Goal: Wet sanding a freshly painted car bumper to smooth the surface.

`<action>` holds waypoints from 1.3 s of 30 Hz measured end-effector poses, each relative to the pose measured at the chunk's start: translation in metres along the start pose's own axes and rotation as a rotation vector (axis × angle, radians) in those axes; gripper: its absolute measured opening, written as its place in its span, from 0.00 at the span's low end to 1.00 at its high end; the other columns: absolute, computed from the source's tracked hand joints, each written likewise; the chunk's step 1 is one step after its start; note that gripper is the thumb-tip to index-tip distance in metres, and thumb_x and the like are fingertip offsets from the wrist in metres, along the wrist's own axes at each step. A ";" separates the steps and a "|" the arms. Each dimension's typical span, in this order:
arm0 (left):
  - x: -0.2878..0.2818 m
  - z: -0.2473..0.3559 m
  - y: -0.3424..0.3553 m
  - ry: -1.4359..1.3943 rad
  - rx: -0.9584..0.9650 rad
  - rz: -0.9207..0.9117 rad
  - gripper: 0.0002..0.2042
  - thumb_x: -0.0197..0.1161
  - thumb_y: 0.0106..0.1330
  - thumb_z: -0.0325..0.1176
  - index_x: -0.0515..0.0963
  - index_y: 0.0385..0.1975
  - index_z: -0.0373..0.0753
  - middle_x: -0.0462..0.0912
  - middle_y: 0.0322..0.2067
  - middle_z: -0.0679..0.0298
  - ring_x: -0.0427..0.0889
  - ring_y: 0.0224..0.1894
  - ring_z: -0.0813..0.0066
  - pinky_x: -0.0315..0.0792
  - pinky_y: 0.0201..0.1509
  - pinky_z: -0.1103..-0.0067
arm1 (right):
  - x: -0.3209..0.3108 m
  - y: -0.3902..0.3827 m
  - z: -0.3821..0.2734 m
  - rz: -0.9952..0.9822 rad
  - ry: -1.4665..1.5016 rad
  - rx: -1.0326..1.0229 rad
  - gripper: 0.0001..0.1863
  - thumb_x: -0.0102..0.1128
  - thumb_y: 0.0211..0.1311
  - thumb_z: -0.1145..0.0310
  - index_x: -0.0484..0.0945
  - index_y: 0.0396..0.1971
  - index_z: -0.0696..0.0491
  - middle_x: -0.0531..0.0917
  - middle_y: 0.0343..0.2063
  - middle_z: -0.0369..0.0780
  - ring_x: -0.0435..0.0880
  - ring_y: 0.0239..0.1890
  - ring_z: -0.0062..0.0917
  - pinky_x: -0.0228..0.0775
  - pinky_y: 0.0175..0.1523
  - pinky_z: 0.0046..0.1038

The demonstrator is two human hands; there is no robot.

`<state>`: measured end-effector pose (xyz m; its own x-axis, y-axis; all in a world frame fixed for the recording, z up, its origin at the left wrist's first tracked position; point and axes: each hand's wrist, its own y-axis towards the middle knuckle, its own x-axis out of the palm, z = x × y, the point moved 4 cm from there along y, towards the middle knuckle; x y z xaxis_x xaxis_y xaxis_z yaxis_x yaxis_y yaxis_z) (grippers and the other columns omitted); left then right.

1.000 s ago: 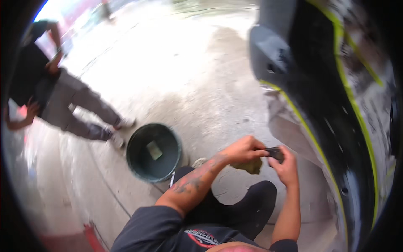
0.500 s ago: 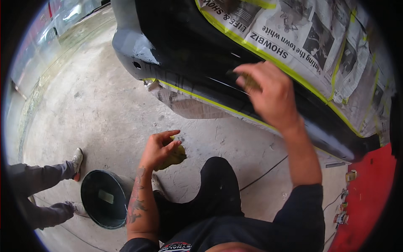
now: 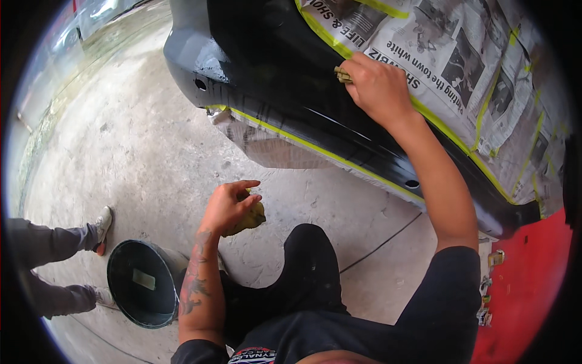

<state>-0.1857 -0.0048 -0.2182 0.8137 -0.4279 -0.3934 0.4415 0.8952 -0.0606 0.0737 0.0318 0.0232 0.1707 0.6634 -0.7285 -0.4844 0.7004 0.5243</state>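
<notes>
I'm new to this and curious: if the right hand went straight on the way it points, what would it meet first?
Most likely the glossy black curved panel: the right hand, holding a small olive-green pad, points toward it. Depth is unclear, so the pad may be touching it.

The right hand (image 3: 377, 85) grips a folded olive pad (image 3: 342, 75) over the black bumper (image 3: 279, 67), bordered by yellow-green tape (image 3: 333, 43) and newspaper (image 3: 458, 67). The left hand (image 3: 232, 205) holds a yellowish cloth (image 3: 248, 222) above the concrete floor (image 3: 151, 151). At lower left, a dark bucket (image 3: 145, 306) containing a pale rectangular block (image 3: 144, 279) stands beside another person's legs (image 3: 63, 241).
</notes>
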 end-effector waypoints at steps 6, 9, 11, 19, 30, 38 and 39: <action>-0.002 -0.003 0.001 0.036 -0.013 0.034 0.18 0.71 0.63 0.38 0.85 0.52 0.43 0.88 0.38 0.50 0.88 0.40 0.57 0.80 0.48 0.69 | -0.005 -0.013 0.007 0.053 0.027 0.050 0.04 0.68 0.54 0.70 0.81 0.29 0.50 0.82 0.29 0.38 0.87 0.33 0.34 0.80 0.36 0.38; 0.003 -0.008 0.002 0.063 -0.033 -0.001 0.18 0.71 0.63 0.39 0.85 0.52 0.44 0.88 0.38 0.50 0.88 0.41 0.56 0.80 0.49 0.68 | 0.009 0.007 -0.002 0.035 -0.050 -0.013 0.05 0.68 0.53 0.69 0.82 0.30 0.50 0.81 0.28 0.37 0.87 0.34 0.33 0.80 0.36 0.37; 0.002 -0.013 0.001 0.087 -0.025 -0.012 0.18 0.71 0.62 0.39 0.85 0.52 0.44 0.88 0.38 0.51 0.88 0.41 0.56 0.80 0.49 0.68 | 0.003 0.002 -0.003 0.040 -0.056 -0.037 0.03 0.66 0.55 0.70 0.82 0.29 0.50 0.80 0.27 0.37 0.86 0.34 0.33 0.80 0.36 0.36; 0.002 -0.005 -0.002 0.135 -0.021 0.002 0.17 0.71 0.62 0.38 0.85 0.51 0.44 0.88 0.35 0.51 0.88 0.39 0.55 0.80 0.48 0.68 | -0.001 -0.001 -0.007 0.081 -0.084 -0.042 0.02 0.63 0.57 0.71 0.82 0.30 0.48 0.83 0.28 0.36 0.86 0.33 0.30 0.79 0.36 0.35; 0.011 -0.003 0.002 0.181 0.001 -0.021 0.18 0.71 0.61 0.35 0.85 0.52 0.43 0.88 0.37 0.50 0.88 0.39 0.59 0.80 0.48 0.70 | 0.005 0.004 -0.001 0.101 -0.159 -0.127 0.02 0.64 0.56 0.67 0.83 0.29 0.47 0.83 0.25 0.33 0.85 0.33 0.27 0.79 0.35 0.33; 0.017 0.015 0.008 0.171 0.009 -0.028 0.17 0.71 0.60 0.34 0.85 0.50 0.42 0.88 0.35 0.50 0.89 0.39 0.57 0.80 0.47 0.70 | 0.007 0.008 0.002 0.110 -0.143 -0.180 0.05 0.69 0.51 0.68 0.82 0.29 0.46 0.82 0.26 0.30 0.84 0.34 0.26 0.78 0.34 0.31; 0.019 0.008 0.007 0.172 0.006 -0.026 0.17 0.71 0.60 0.34 0.85 0.50 0.42 0.88 0.35 0.50 0.89 0.39 0.57 0.80 0.47 0.70 | 0.007 0.009 0.001 0.114 -0.143 -0.190 0.04 0.69 0.51 0.69 0.82 0.28 0.46 0.82 0.26 0.30 0.84 0.34 0.25 0.78 0.34 0.31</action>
<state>-0.1645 -0.0077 -0.2188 0.7254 -0.4230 -0.5430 0.4643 0.8831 -0.0677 0.0710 0.0432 0.0234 0.2184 0.7751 -0.5929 -0.6579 0.5656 0.4972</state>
